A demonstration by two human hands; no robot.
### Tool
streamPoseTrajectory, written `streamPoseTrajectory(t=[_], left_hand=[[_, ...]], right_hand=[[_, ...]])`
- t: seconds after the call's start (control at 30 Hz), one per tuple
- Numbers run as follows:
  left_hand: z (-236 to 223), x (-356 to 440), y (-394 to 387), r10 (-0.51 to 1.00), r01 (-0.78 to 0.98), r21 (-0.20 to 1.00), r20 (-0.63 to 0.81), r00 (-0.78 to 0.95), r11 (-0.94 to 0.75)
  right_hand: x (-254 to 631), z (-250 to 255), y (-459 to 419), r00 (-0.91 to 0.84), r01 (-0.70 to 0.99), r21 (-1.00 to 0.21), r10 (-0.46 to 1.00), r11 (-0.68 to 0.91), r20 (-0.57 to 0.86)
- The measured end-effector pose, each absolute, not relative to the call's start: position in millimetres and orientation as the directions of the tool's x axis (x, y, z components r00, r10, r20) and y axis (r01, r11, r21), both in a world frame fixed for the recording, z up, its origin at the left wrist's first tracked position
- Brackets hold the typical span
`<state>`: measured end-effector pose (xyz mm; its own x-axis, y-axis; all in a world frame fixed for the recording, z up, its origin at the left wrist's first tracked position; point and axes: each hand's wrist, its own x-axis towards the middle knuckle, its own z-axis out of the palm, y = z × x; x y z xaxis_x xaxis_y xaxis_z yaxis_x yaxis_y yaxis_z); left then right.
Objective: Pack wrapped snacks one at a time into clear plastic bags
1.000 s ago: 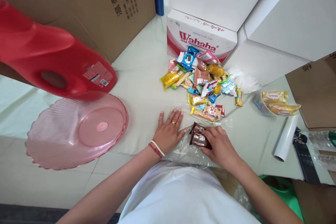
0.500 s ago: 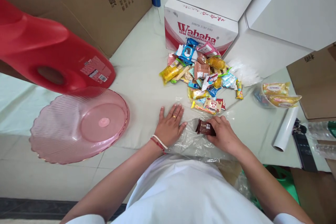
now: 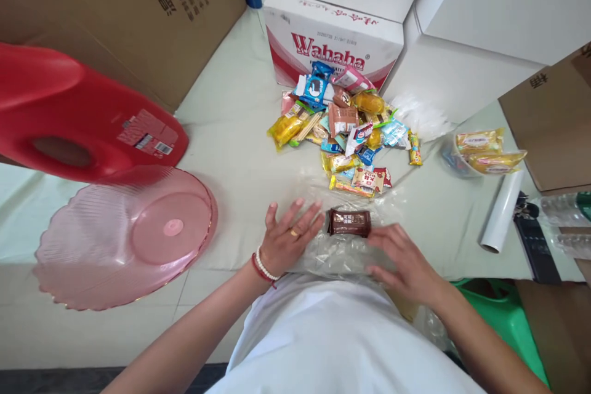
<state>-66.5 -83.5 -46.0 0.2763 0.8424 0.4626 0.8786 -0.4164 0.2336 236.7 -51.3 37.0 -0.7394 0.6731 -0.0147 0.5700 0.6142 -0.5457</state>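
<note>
A brown wrapped snack [image 3: 349, 222] lies flat on a clear plastic bag [image 3: 339, 255] near the table's front edge. Just right of it is my right hand [image 3: 401, 261], its fingers apart and nothing in them. My left hand [image 3: 292, 235], with a ring and bracelets at the wrist, is spread palm down over the bag's left side; whether it presses on the plastic I cannot tell. Beyond the bag, a pile of wrapped snacks [image 3: 344, 123] in yellow, blue, pink and brown packets rests against a white and red Wahaha box [image 3: 332, 43].
To the left, a scalloped pink bowl [image 3: 161, 228] overhangs the table edge beside a large red jug [image 3: 92, 117]. On the right stand a small clear tub [image 3: 455, 157] with yellow packets, a white roll [image 3: 501, 212] and plastic bottles [image 3: 566, 209]. Cartons border the back.
My right hand has let go of the brown snack and drawn back to the right. The snack now lies flat, slightly further left. My left hand's fingers have spread, and the whole view has shifted a little.
</note>
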Motion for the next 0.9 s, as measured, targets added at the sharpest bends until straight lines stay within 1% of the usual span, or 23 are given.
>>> streamPoseTrajectory(t=[0.07, 0.1, 0.17, 0.23, 0.3, 0.37, 0.43, 0.5, 0.57, 0.63, 0.7, 0.73, 0.8, 0.87, 0.9], left_hand=[[-45.2, -76.0, -81.6, 0.810, 0.765, 0.311, 0.392, 0.437, -0.564], [-43.1, -81.9, -79.8, 0.799, 0.710, 0.370, 0.343, 0.495, -0.599], [-35.5, -94.6, -76.7, 0.794, 0.634, 0.492, 0.243, 0.557, -0.596], [-25.5, -106.1, -76.6, 0.797, 0.597, 0.587, 0.148, 0.585, -0.547], [-16.4, -113.1, -79.5, 0.777, 0.574, 0.635, 0.066, 0.626, -0.517], [-11.9, -113.2, -83.3, 0.765, 0.584, 0.641, 0.007, 0.644, -0.498], [-13.0, -106.2, -85.4, 0.789, 0.613, 0.635, -0.010, 0.614, -0.470], [-18.2, -94.3, -84.0, 0.838, 0.635, 0.649, 0.009, 0.545, -0.420], [-24.4, -81.1, -78.8, 0.895, 0.641, 0.678, 0.057, 0.443, -0.360], [-29.7, -69.8, -70.8, 0.953, 0.651, 0.706, 0.116, 0.280, -0.278], [-33.4, -61.6, -62.4, 0.985, 0.693, 0.702, 0.160, 0.068, -0.162], [-34.7, -58.5, -59.0, 0.984, 0.727, 0.681, 0.174, -0.039, -0.091], [-36.5, -53.1, -55.1, 0.954, 0.794, 0.607, 0.218, -0.207, 0.034], [-37.6, -48.0, -55.3, 0.912, 0.842, 0.532, 0.296, -0.282, 0.088], [-38.2, -45.6, -56.6, 0.899, 0.862, 0.500, 0.338, -0.278, 0.079]], right_hand=[[254.6, 29.9, -67.2, -0.766, 0.558, -0.552, 0.641, 0.620, -0.054], [261.0, 24.5, -72.5, -0.757, 0.575, -0.537, 0.650, 0.618, -0.063], [268.5, 14.3, -76.1, -0.720, 0.606, -0.526, 0.692, 0.597, -0.043], [269.8, 10.2, -70.7, -0.687, 0.598, -0.579, 0.727, 0.554, -0.014], [267.0, 14.0, -58.8, -0.663, 0.559, -0.671, 0.749, 0.487, -0.009], [262.3, 22.8, -43.2, -0.641, 0.520, -0.747, 0.768, 0.413, -0.021], [257.4, 30.9, -26.9, -0.619, 0.511, -0.786, 0.784, 0.348, -0.056], [254.1, 33.8, -11.7, -0.593, 0.543, -0.785, 0.799, 0.300, -0.104], [254.1, 30.9, 1.9, -0.549, 0.594, -0.762, 0.822, 0.258, -0.149], [257.1, 25.5, 13.8, -0.506, 0.644, -0.734, 0.839, 0.214, -0.200], [260.3, 22.6, 24.6, -0.465, 0.706, -0.681, 0.853, 0.195, -0.238], [260.5, 23.3, 29.6, -0.444, 0.740, -0.640, 0.865, 0.207, -0.234], [255.2, 28.8, 39.0, -0.407, 0.799, -0.540, 0.898, 0.262, -0.167], [240.5, 37.0, 47.2, -0.410, 0.826, -0.454, 0.909, 0.335, -0.074], [230.1, 40.6, 51.0, -0.434, 0.826, -0.419, 0.900, 0.377, -0.044]])
